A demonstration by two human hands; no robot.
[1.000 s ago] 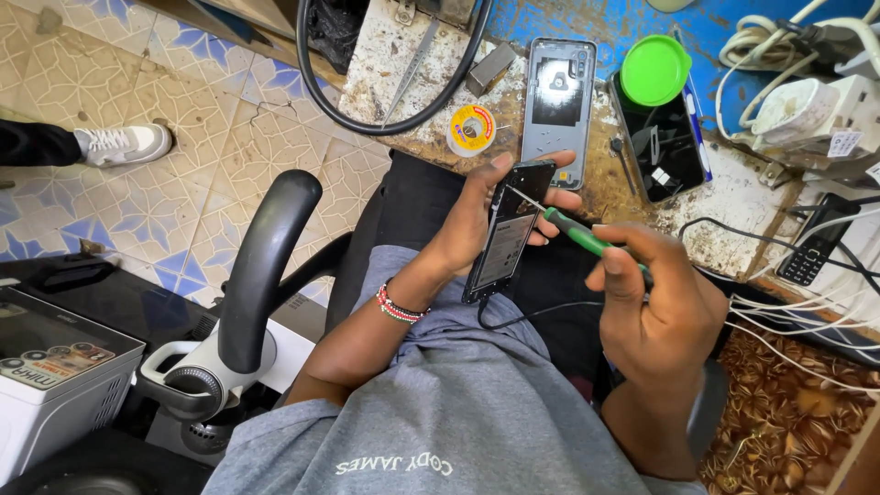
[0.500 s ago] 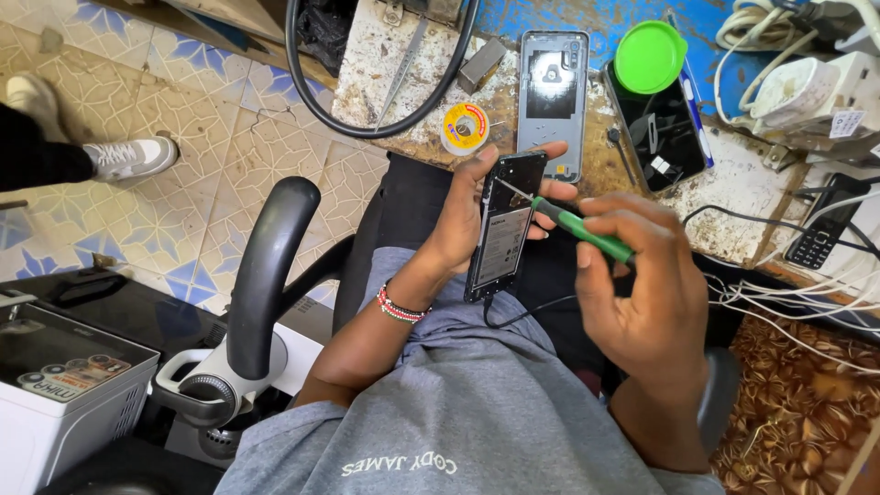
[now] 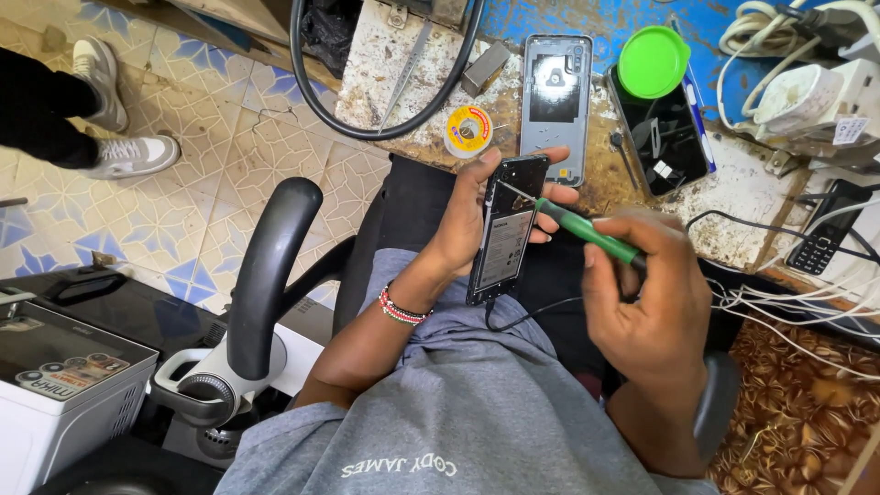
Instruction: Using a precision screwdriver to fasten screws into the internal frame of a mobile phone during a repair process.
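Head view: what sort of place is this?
Probably a small phone repair bench. The left hand holds an opened phone, the right hand works it with a green-handled screwdriver, and a detached phone back cover and solder spool lie on the worn worktop.

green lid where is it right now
Head view, upper right: the green lid lies on the dark phone, right of the grey back cover.

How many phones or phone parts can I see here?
4: an opened phone in the left hand, a grey back cover on the bench, a dark phone under a green lid, and a keypad phone at the right. Others may be hidden.
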